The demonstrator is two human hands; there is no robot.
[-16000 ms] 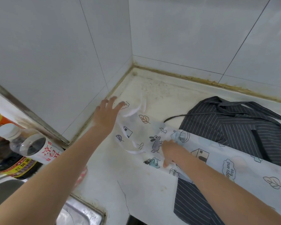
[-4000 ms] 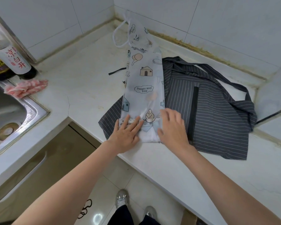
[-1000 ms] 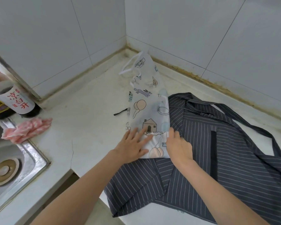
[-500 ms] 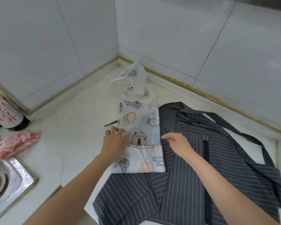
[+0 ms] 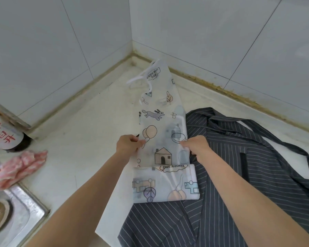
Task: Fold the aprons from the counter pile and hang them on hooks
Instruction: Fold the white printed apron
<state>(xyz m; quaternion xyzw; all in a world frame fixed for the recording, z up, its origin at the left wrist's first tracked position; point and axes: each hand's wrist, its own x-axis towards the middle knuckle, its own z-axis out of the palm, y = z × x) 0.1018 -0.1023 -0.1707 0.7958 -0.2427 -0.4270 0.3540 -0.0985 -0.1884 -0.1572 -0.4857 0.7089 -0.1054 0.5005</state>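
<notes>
White counter [image 5: 89, 139], back corner: printed apron [image 5: 163, 132] lies long, overlapping the striped apron [image 5: 239, 175]. Left hand [image 5: 128, 146] and right hand [image 5: 195, 147] pinch its side edges. Thin, limp, probably slippery; edges give the best hold.

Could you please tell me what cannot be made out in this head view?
- Striped apron: its near hem leaves the bottom edge; part lies under the printed apron.
- Bottle: top cut by the left edge.
- Hooks: none in view.
- Left hand and right hand: fingertips tucked under the printed apron.
</notes>
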